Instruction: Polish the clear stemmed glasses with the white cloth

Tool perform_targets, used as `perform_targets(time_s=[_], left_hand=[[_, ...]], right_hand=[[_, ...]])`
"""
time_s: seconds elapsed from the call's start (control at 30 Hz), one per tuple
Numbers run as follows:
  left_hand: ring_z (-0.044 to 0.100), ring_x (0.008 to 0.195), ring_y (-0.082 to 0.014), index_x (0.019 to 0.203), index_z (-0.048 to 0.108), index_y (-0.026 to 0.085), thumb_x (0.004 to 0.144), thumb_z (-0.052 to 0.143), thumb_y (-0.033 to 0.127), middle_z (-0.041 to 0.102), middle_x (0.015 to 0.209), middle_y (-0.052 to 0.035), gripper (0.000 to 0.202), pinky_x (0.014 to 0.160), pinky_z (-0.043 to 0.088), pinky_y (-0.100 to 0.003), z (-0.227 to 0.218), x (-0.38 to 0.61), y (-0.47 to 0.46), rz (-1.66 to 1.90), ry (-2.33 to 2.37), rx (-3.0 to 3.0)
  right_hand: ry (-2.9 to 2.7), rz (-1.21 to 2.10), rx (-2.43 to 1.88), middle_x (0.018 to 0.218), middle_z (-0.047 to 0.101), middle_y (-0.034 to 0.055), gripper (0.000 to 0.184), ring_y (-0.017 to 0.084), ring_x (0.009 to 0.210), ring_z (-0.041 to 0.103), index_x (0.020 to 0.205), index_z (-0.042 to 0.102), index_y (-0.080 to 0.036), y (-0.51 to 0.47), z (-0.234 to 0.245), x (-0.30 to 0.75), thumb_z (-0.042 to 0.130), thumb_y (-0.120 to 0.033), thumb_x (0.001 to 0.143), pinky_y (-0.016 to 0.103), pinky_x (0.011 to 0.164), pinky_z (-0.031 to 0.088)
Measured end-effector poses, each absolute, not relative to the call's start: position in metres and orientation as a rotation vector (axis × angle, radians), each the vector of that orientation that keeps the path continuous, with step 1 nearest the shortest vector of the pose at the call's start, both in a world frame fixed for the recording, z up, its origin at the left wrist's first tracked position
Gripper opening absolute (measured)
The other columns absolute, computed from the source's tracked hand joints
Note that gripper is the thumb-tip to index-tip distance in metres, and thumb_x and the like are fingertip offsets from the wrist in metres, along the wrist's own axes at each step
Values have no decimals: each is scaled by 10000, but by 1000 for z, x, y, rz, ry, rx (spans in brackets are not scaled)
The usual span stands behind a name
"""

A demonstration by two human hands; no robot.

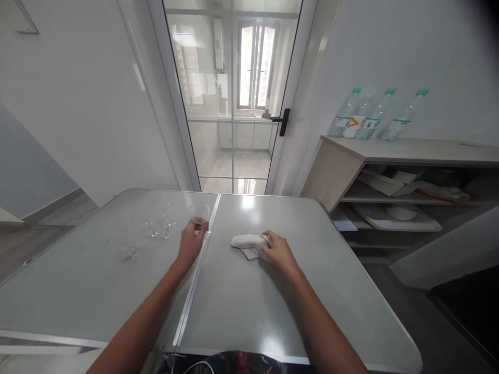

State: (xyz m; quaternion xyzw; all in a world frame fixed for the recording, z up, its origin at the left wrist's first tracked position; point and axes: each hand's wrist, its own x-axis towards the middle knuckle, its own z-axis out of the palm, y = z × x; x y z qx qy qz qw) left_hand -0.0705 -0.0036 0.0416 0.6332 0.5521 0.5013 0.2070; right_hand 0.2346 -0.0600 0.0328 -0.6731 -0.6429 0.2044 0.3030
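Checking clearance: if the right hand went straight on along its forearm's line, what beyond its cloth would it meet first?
Past the white cloth, the right hand would probably meet the glazed door beyond the tabletop first, though depth is unclear.

- No words or numbers can be read anywhere; the print on the bottles is too small.
- White label (pixel 350 129) on the second bottle (pixel 365 105) from the left, atop the cabinet (pixel 421 149): a bold orange V-shaped mark (pixel 355 124), perhaps a letter or a logo.
- Leftmost bottle (pixel 348 109): pale label with a teal band, print illegible.
- Third bottle (pixel 380 111): similar band, small dark block.
- Rightmost bottle (pixel 407 111): similar band, marks blurred.
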Motion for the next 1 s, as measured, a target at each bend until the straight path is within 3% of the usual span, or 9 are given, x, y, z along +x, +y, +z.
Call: perform_targets(time_s=[0.1,0.17,0.3,0.4,0.57,0.7,0.8,0.9,1.0], left_hand=[[644,740,-192,952,579,211,961,557,442,666,817,-20,231,744,484,-318,37,-38,10,1392,1538,1936],[599,708,-195,916,563,217,971,548,406,628,754,-9,197,721,453,-319,26,-26,13,1358,1567,2035],[568,726,-207,920,548,225,981,549,364,623,773,-18,152,719,427,-323,4,-24,7,1324,1554,2152],[559,739,-217,922,538,230,986,553,354,624,782,-21,140,727,421,-328,-2,-29,2,1307,1526,2235],[570,724,-210,933,534,237,992,548,331,624,772,-3,112,769,433,-338,1,-29,0,1302,1441,2295],[577,717,-203,924,528,235,998,537,326,622,777,2,118,787,432,-344,1,-26,-2,1303,1407,2329],[572,723,-203,933,523,231,1006,522,320,616,780,-2,114,791,429,-347,0,-25,-2,1288,1398,2366],[564,742,-215,943,532,229,1012,506,317,623,799,-23,115,779,421,-352,0,-26,-3,1254,1400,2425],[564,745,-221,942,539,228,1012,501,311,628,799,-34,115,780,414,-360,1,-26,-4,1209,1387,2468]], right_hand=[[-1731,566,-1703,605,594,-3,46,169,633,515,671,642,-213,-61,36,235,631,-238,708,267,607,302],[-1648,659,-1591,563,532,-24,137,155,610,486,596,572,-206,-60,40,235,642,-268,697,262,595,304],[-980,1106,-1225,695,613,-8,178,167,634,532,791,631,-196,-55,45,241,649,-347,699,266,585,397],[-616,1342,-1114,707,636,21,196,172,608,538,791,643,-178,-53,45,243,659,-281,625,270,541,413],[-649,1318,-1025,759,652,-20,419,149,638,531,978,708,-217,-54,44,239,671,-146,567,227,534,390],[-772,1330,-1025,746,636,3,257,155,652,527,915,731,-186,-55,43,235,758,-305,688,246,577,406],[-1057,1125,-1158,853,676,63,292,219,797,579,809,753,-176,-56,44,234,766,-462,748,308,694,456],[-1356,565,-1305,1102,669,102,251,289,1025,550,746,755,-210,-60,48,236,766,-460,762,402,896,449],[-1287,253,-1381,982,664,87,298,260,954,560,814,702,-212,-62,49,241,620,-487,895,391,873,455]])
